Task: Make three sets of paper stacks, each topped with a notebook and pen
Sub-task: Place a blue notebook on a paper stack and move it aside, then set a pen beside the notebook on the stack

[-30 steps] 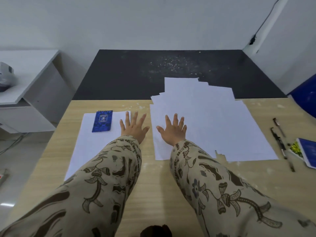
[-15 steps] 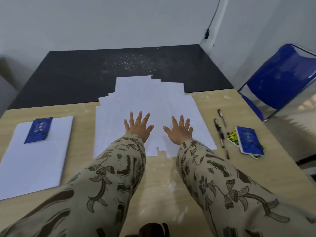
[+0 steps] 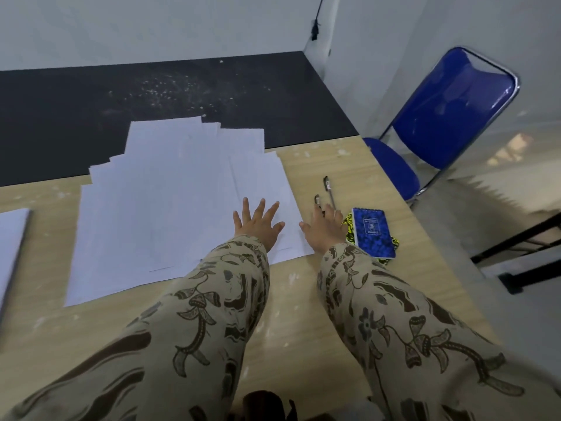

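Observation:
A loose spread of white paper sheets (image 3: 170, 205) covers the middle of the wooden table (image 3: 303, 314). My left hand (image 3: 258, 223) lies flat on the sheets' right part, fingers spread. Just right of the sheets, my right hand (image 3: 323, 227) rests flat over the lower ends of two black pens (image 3: 328, 189). A blue spiral notebook (image 3: 372, 232) lies beside that hand, stacked on a yellow-black patterned notebook (image 3: 349, 226). A neat paper stack (image 3: 10, 241) shows at the left edge, its top out of frame.
A blue folding chair (image 3: 449, 117) stands past the table's right edge. A black mat (image 3: 151, 95) covers the floor beyond the far edge, under some sheets. A black frame (image 3: 522, 247) sits low at the right.
The view has swung right. Both hands slid right: the left from the sheets' middle to their right part, the right off the paper onto the pens. The left stack's blue notebook left the frame.

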